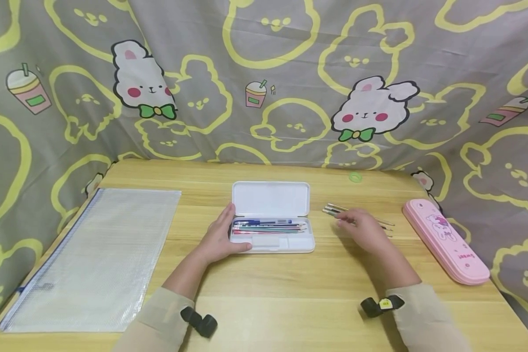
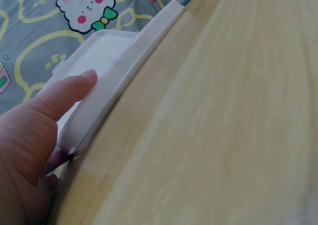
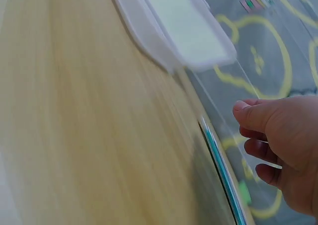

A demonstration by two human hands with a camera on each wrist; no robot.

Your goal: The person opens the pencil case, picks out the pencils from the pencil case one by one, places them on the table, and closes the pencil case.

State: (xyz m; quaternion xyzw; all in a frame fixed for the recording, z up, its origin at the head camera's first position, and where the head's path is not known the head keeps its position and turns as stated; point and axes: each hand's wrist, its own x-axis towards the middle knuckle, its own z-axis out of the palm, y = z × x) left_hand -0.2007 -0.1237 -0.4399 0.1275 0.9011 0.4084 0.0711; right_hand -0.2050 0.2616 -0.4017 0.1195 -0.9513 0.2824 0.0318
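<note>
A white pencil case (image 1: 270, 249) lies with its lid (image 1: 270, 198) raised on the table. Inside it is a row of pencils (image 1: 268, 229) with a blue pen (image 1: 248, 222). My left hand (image 1: 220, 237) holds the case by its left end; the thumb lies over the front corner in the left wrist view. To the right of the case are several slim pencil-like sticks (image 1: 331, 210) with silvery ends. Over them hovers my right hand (image 1: 363, 230), fingers loosely curled and nothing visible in them. In the right wrist view, the hand is apart from a teal stick (image 3: 221, 170).
A clear zip pouch (image 1: 101, 259) with a blue zip lies flat at the left. On the right stands a pink pencil case (image 1: 446, 242) with a rabbit picture. Near the back edge is a small green ring (image 1: 355, 177). A patterned grey curtain (image 1: 290, 73) closes off the back and sides.
</note>
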